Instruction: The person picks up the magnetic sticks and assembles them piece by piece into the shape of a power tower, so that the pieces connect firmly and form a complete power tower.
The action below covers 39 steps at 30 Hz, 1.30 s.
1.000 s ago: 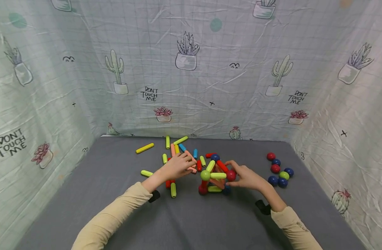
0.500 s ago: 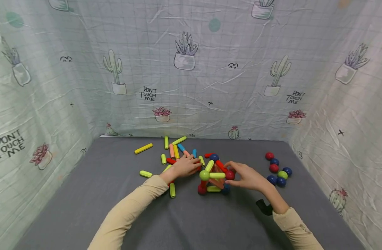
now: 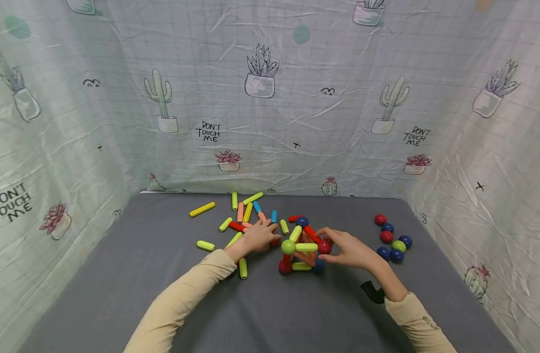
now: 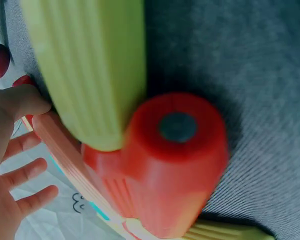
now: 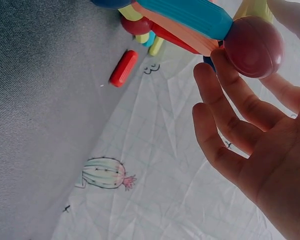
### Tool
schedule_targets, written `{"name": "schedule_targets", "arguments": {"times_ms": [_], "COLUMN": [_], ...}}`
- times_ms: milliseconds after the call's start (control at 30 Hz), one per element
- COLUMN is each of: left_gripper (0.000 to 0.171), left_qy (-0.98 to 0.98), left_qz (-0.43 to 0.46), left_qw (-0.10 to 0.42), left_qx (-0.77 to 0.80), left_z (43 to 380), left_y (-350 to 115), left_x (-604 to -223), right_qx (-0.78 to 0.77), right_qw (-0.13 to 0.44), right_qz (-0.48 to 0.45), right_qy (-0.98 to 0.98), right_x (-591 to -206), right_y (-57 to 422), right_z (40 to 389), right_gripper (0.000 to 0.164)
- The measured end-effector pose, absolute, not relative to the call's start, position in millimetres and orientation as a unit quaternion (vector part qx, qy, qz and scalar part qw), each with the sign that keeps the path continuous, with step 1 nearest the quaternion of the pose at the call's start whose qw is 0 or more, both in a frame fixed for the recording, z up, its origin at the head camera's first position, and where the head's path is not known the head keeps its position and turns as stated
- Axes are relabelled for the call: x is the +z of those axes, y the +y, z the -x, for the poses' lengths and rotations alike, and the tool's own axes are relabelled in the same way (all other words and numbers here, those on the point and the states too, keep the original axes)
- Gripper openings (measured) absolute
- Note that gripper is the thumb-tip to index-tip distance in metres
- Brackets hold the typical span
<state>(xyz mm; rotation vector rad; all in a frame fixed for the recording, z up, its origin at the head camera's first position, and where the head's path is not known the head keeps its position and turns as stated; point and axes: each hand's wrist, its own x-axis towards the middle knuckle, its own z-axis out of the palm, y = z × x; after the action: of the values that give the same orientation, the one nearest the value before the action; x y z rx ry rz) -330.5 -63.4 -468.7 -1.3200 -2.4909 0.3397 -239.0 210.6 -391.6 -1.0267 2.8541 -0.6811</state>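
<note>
A frame of magnetic building rods and balls stands on the table, with a lime ball [image 3: 289,246] at its near upper corner. My right hand [image 3: 351,249] pinches the frame's red ball [image 3: 324,246] between thumb and fingers; in the right wrist view a blue rod [image 5: 190,17] joins that ball. To the left, my left hand [image 3: 257,236] reaches low into the loose rods, fingers spread. Its thumb touches the end of a salmon rod [image 4: 65,155] in the left wrist view. Close to that camera lie a red rod [image 4: 175,165] and a lime rod [image 4: 90,70].
Several loose balls, including a red ball [image 3: 380,219], lie at the right. A yellow rod [image 3: 202,209] rests at the back left, and a lime rod [image 3: 205,245] left of the pile. A patterned cloth [image 3: 186,88] hangs behind the table.
My left hand has moved right and down among the rods, then slightly left, and a short lime rod behind it has turned. The right hand keeps its hold on the red ball.
</note>
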Motion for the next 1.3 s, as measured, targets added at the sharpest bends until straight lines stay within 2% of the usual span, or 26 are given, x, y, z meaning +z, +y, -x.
{"name": "schedule_targets", "arguments": {"times_ms": [300, 533, 733, 833, 1067, 1300], "left_gripper": [0.019, 0.021, 0.023, 0.027, 0.028, 0.031], "left_qy": [-0.871, -0.868, -0.892, -0.903, -0.868, -0.819], "left_qz": [0.454, 0.465, 0.417, 0.394, 0.343, 0.289], "left_qw": [0.184, 0.171, 0.171, 0.145, 0.016, -0.01], "left_qx": [0.03, -0.032, -0.034, -0.091, -0.358, -0.496], "left_z": [330.9, 330.5, 334.7, 337.9, 347.1, 341.6], "left_y": [-65.9, -63.2, -66.8, -70.1, -73.3, -59.7], "left_x": [-455.9, -439.5, -441.3, -441.7, -428.8, -392.7], "right_qx": [-0.222, -0.223, -0.226, -0.228, -0.235, -0.24], "right_qw": [0.019, 0.02, 0.024, 0.026, 0.032, 0.03], "right_qz": [0.335, 0.334, 0.335, 0.337, 0.339, 0.342], "right_qy": [0.916, 0.916, 0.915, 0.913, 0.91, 0.908], "right_x": [-395.0, -395.7, -395.2, -395.1, -394.9, -393.1], "right_y": [211.2, 211.9, 212.0, 212.1, 212.5, 212.3], "right_z": [240.2, 240.0, 240.0, 240.2, 242.7, 244.0], "right_gripper": [0.048, 0.047, 0.048, 0.048, 0.049, 0.048]}}
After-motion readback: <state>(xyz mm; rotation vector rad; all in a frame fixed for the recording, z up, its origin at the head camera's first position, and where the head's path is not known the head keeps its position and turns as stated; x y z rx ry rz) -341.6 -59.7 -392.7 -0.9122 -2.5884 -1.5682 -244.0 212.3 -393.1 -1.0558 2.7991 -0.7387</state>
